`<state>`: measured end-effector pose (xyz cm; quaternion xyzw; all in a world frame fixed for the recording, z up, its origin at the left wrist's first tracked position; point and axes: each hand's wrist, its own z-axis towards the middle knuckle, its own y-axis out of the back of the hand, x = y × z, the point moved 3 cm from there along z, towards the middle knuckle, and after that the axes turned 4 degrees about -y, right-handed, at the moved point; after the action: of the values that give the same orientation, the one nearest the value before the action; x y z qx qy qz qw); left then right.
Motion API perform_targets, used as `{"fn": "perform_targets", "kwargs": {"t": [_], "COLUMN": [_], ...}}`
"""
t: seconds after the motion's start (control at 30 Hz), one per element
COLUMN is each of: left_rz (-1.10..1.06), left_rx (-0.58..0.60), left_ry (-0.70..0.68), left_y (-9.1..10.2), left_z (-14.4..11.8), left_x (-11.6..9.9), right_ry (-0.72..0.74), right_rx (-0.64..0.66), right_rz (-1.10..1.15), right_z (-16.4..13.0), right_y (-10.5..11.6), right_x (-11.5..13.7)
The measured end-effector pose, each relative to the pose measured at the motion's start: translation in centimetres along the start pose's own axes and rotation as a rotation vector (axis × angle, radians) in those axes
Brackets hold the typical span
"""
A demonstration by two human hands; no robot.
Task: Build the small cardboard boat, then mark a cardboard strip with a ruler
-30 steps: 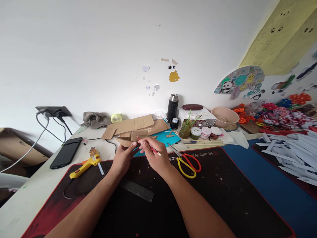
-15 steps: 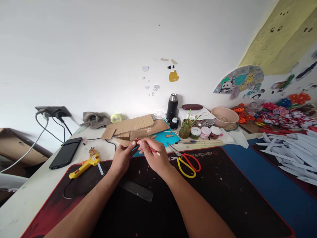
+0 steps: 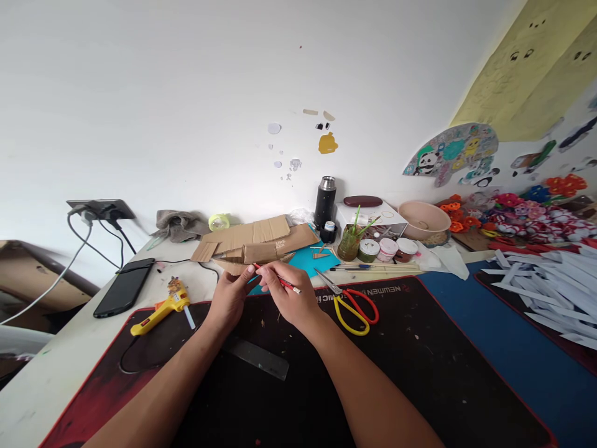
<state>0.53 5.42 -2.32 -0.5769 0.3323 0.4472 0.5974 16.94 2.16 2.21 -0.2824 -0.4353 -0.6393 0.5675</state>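
Note:
My left hand [image 3: 230, 297] is closed on a piece of cardboard [image 3: 232, 267], its thumb lying along the near edge. Between the fingers of my right hand [image 3: 295, 306] is a red pencil [image 3: 290, 286] with a pale end. The pencil's front end is close to my left thumb, at the cardboard's edge. Directly behind, more brown cardboard [image 3: 249, 233] lies in overlapping pieces, partly over a blue sheet [image 3: 311, 261]. To the right of my right hand rest scissors [image 3: 347, 305] with one red and one yellow handle. A clear ruler [image 3: 261, 359] lies below my hands.
A yellow glue gun [image 3: 161, 313] and a black phone [image 3: 125, 289] lie at left. Along the wall stand a black flask [image 3: 325, 202], a jar with brushes [image 3: 349, 242], paint tubs [image 3: 368, 250] and a pink bowl [image 3: 423, 219]. White paper strips [image 3: 550, 298] pile up at right.
The cardboard at my left hand has tilted slightly, and the pencil has shifted a little with my right fingers. Both hands stay in nearly the same place.

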Motion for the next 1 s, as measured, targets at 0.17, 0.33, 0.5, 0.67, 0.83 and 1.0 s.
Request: {"fn": "perform_targets", "kwargs": {"t": [0.17,0.33,0.5,0.67,0.83,1.0], "left_rz": [-0.005,-0.006,-0.033,-0.074,-0.054,-0.035], "left_rx": [-0.010,-0.006,-0.019,-0.027,-0.023,-0.011], "left_ry": [-0.002,0.005,0.014,0.023,0.011,0.009], "left_y": [0.03,-0.03,0.32,0.58,0.38,0.21], "left_z": [-0.06,-0.02,0.08,0.13,0.09,0.08], "left_x": [-0.08,-0.08,0.25,0.45,0.27,0.17], "right_ry": [-0.009,-0.007,-0.003,-0.003,0.000,0.008], "right_rx": [-0.008,-0.001,-0.004,-0.020,-0.008,-0.009], "right_rz": [0.004,-0.003,-0.002,0.031,0.022,0.009], "right_z": [-0.07,-0.06,-0.07,-0.10,-0.10,-0.09], "right_y": [0.03,-0.02,-0.05,-0.11,-0.16,-0.15], "right_x": [-0.08,-0.10,-0.21,-0.32,-0.19,-0.09]}}
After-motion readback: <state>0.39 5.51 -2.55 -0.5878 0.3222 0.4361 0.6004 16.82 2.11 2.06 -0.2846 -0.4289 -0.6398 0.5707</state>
